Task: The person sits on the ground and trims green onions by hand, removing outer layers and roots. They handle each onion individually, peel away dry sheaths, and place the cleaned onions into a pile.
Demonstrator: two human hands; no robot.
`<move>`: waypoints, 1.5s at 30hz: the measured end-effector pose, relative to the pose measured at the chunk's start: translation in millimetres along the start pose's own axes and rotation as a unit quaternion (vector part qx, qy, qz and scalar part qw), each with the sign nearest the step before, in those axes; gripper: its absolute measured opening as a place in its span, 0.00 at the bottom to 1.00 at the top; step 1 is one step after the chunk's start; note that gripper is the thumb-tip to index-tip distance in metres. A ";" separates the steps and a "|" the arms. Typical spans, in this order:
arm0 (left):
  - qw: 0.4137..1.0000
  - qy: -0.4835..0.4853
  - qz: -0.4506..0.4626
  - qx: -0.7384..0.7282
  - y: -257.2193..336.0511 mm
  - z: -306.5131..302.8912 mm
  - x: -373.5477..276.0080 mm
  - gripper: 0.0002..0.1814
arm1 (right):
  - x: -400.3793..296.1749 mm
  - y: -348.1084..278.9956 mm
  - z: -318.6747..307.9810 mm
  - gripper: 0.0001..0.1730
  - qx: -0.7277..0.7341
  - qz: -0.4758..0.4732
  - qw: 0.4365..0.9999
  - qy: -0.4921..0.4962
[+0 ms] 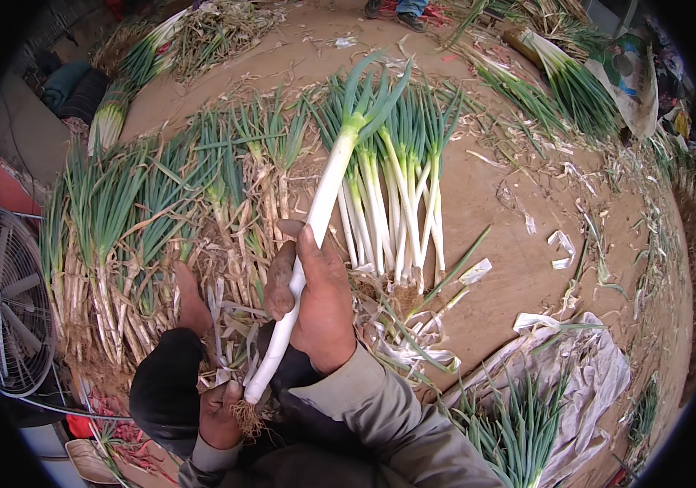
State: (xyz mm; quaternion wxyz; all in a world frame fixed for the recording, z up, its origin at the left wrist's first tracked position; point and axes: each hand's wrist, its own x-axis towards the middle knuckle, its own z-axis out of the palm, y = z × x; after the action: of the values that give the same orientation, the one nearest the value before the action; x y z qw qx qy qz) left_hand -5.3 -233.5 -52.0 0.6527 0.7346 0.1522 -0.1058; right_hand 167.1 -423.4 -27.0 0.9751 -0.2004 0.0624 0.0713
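Note:
A thick peeled Welsh onion slants up across the middle of the view, its white shank clean and its green leaves pointing away from me. My right hand is closed around the shank. At the lower end, my left hand grips beside the root tuft, thumb against the base. Just beyond my right hand lies a row of clean white-stemmed onions, leaves outward. To the left are unpeeled onions with dry brown skins and soil on their roots.
Peeled skins litter the dirt floor. A metal fan stands at far left. More onions lie by a pale plastic sheet at lower right. Bundles lie farther off. Another person's shoe shows at the top.

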 end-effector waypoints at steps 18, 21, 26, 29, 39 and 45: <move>0.881 -0.389 0.128 0.237 -17.6 40.2 18.9 0.24 | 59.6 -210.1 -184.2 0.20 -0.375 -0.076 0.902 0.199; 0.832 -0.477 0.073 0.274 -11.7 37.4 34.8 0.17 | 72.7 -199.9 -242.9 0.19 -0.422 -0.089 0.868 0.246; 0.811 -0.509 0.187 0.220 -57.7 23.2 42.0 0.13 | 99.7 -178.0 -298.7 0.14 -0.472 -0.107 0.828 0.282; 0.815 -0.484 0.221 0.231 -65.5 19.8 45.2 0.16 | 122.6 -172.1 -329.8 0.17 -0.535 -0.106 0.790 0.279; 0.849 -0.402 0.257 0.228 -48.5 0.6 55.6 0.15 | 121.2 -131.1 -454.8 0.29 -0.727 0.019 0.590 0.350; 0.883 -0.332 0.295 0.151 -61.7 13.5 43.1 0.14 | 86.5 -78.3 -394.0 0.22 -0.641 0.070 0.712 0.279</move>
State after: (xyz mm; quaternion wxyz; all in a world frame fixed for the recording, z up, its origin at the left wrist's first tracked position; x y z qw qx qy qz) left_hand 13.1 -237.0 -126.1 0.5475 0.7571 -0.3145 -0.1675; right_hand 228.2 -642.2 -369.4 0.5435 -0.7829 0.2849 0.1027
